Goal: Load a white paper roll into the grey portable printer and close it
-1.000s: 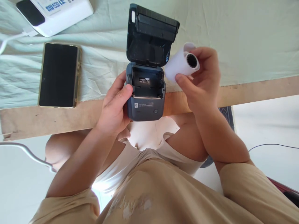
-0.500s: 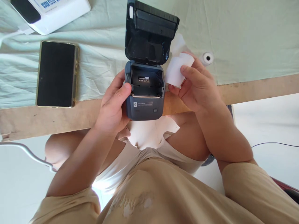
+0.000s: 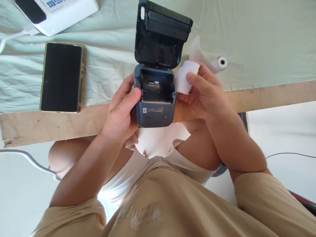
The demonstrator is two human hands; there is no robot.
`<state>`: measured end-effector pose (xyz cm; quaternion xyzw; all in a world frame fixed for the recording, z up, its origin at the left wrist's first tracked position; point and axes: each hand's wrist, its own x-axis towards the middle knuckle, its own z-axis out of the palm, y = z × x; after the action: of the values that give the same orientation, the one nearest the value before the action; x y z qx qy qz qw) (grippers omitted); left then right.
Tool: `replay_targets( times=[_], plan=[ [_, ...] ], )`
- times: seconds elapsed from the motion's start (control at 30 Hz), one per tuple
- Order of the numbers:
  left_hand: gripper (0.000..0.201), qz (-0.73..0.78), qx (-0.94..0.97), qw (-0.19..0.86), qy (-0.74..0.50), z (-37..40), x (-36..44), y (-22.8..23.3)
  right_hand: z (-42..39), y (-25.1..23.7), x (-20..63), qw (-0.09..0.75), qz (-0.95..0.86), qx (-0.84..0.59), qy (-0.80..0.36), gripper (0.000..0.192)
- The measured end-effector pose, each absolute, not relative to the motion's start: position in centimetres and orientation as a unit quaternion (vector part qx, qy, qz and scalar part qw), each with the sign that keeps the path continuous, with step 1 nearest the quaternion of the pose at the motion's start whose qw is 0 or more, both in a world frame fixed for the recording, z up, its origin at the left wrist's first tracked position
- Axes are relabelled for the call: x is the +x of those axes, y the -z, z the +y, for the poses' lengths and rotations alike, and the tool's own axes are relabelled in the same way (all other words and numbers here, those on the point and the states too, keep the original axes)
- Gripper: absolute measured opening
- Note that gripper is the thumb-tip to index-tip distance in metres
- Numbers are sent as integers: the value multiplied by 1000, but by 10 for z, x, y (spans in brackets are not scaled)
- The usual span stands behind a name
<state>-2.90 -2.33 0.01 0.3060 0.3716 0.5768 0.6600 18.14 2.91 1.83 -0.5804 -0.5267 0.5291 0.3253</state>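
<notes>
My left hand [image 3: 122,107] is closed around the left side of a dark blue-grey label printer [image 3: 155,113], its thumb on the front rim. The printer's black lid [image 3: 160,34] stands raised, and its paper compartment [image 3: 158,84] shows a small printed sticker and no roll inside. Just right of the printer, my right hand [image 3: 203,87] pinches a piece of white paper [image 3: 186,77] between thumb and fingers. A small paper roll [image 3: 222,62] with a dark core lies on the cloth beyond that hand, a strip of paper trailing from it to the left.
A black-screened tablet or phone in a clear case [image 3: 61,77] lies left on the pale green cloth [image 3: 266,42]. Behind it is a white device [image 3: 66,16] with a cable [image 3: 11,38]. The table's bare wooden edge [image 3: 49,126] runs along the front.
My right hand has shifted slightly left with the paper, which now shows more side-on. The small roll's trailing strip is more visible. The whole view has moved a little; the printer stays held.
</notes>
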Motion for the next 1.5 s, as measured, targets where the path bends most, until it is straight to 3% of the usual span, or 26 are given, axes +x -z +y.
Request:
replay_targets(
  times=[0.17,0.27,0.4,0.6,0.7,0.8,0.9,0.97,1.1,1.23,1.5],
  plan=[
    [32,367,309,665,-572,-22,-29,-2,35,-8,188,324,-509,-571,-557,37],
    [33,380,314,660,-567,-22,-28,-5,29,-11,186,378,-507,-535,-560,44],
    [30,396,324,649,-563,-22,-26,-9,21,-16,181,455,-475,-484,-578,40],
    [32,417,331,633,-562,-23,-26,-7,32,1,190,439,-453,-460,-625,44],
    [34,424,326,631,-562,-24,-26,-6,29,-1,189,472,-534,-457,-532,43],
    [37,420,323,634,-563,-24,-26,-1,17,-15,180,530,-655,-418,-341,43],
    [39,397,336,627,-580,-24,-28,6,6,-28,167,494,-774,-336,-210,57],
    [44,383,357,623,-581,-24,-29,11,3,-32,159,447,-815,-326,-171,60],
    [59,371,386,633,-559,-25,-31,14,5,-32,150,400,-816,-403,-115,33],
    [66,386,379,639,-546,-26,-31,13,9,-31,150,372,-833,-403,-74,26],
    [62,370,366,653,-550,-27,-32,12,9,-25,150,407,-834,-371,-20,17]
  ],
)
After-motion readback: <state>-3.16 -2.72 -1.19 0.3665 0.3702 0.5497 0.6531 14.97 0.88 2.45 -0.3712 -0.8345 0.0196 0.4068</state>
